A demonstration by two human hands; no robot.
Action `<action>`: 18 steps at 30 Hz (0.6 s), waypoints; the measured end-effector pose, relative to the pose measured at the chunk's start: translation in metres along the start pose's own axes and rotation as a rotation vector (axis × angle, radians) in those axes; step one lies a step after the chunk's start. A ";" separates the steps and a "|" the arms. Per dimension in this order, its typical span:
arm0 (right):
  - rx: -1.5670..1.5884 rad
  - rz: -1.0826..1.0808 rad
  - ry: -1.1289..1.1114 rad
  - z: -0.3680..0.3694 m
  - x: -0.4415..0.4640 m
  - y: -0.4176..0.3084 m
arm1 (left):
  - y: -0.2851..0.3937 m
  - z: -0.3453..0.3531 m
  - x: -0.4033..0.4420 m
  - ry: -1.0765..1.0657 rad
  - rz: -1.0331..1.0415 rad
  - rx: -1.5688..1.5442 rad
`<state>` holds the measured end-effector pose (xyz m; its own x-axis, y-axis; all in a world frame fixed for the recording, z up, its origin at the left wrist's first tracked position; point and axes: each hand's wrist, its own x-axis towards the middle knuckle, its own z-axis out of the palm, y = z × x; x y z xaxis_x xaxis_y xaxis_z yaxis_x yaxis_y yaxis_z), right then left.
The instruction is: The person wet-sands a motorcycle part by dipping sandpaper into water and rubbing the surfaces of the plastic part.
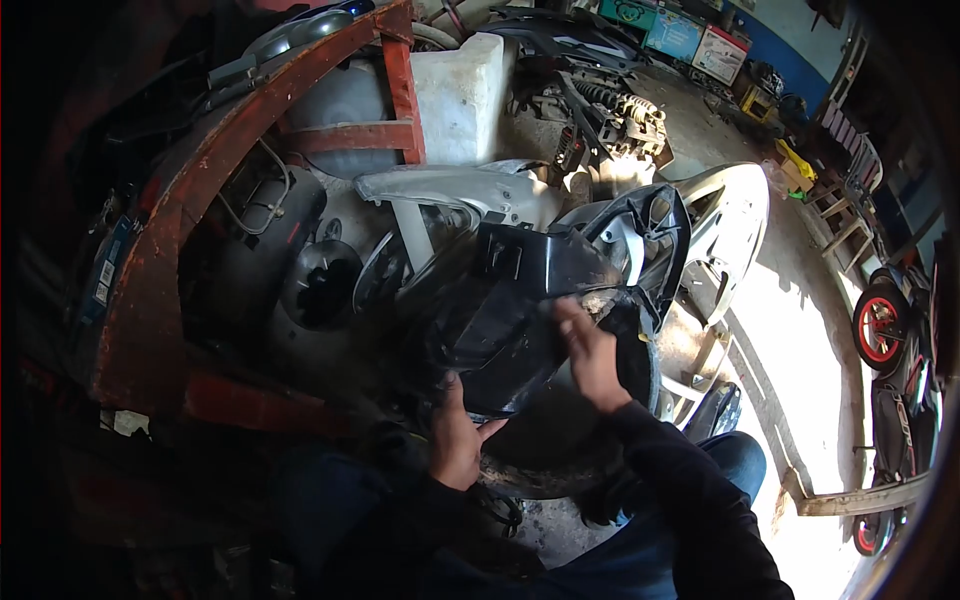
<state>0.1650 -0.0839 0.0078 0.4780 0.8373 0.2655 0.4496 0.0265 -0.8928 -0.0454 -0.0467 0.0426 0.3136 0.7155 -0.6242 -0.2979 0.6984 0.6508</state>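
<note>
A black plastic motorcycle part (500, 320) lies across the middle of the view, scuffed and dusty. My left hand (458, 440) holds its lower edge, thumb on top and the other fingers partly beneath. On the right side of the part, my right hand (590, 355) touches the surface near a dusty patch, its fingers slightly blurred. A round black rim (545, 480) curves below the part. Behind it are a grey-white fairing panel (430, 188) and a black bag-like piece (675, 230).
A red wooden frame (150, 250) stands at the left, beside a grey round metal part (320, 285). Mechanical parts with a spring (600, 95) lie at the back. A motorcycle with a red wheel rim (878, 325) is at the right, near a wooden beam (865, 498).
</note>
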 end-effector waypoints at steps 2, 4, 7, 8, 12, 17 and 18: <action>-0.182 -0.111 0.167 0.017 -0.016 0.020 | 0.000 0.003 0.001 -0.015 0.016 0.040; -0.153 -0.226 -0.120 0.026 -0.058 -0.036 | -0.006 -0.014 0.006 -0.046 -0.003 0.060; -0.088 -0.138 -0.114 0.008 -0.036 -0.010 | -0.009 -0.014 0.010 -0.046 -0.013 0.053; 0.054 0.109 0.031 0.002 -0.012 0.009 | -0.009 -0.013 0.010 -0.008 -0.006 0.038; -0.144 -0.076 0.064 0.032 -0.042 0.001 | -0.007 -0.008 0.008 0.029 0.002 0.001; -0.074 0.031 0.132 -0.006 0.001 0.016 | -0.002 -0.009 0.007 -0.010 0.000 0.067; -0.145 0.060 0.200 -0.009 0.008 0.049 | -0.001 -0.006 0.007 -0.009 0.022 0.068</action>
<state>0.1974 -0.0803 -0.0301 0.6406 0.7096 0.2935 0.5125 -0.1104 -0.8515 -0.0482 -0.0426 0.0351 0.3159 0.7302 -0.6058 -0.2430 0.6794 0.6923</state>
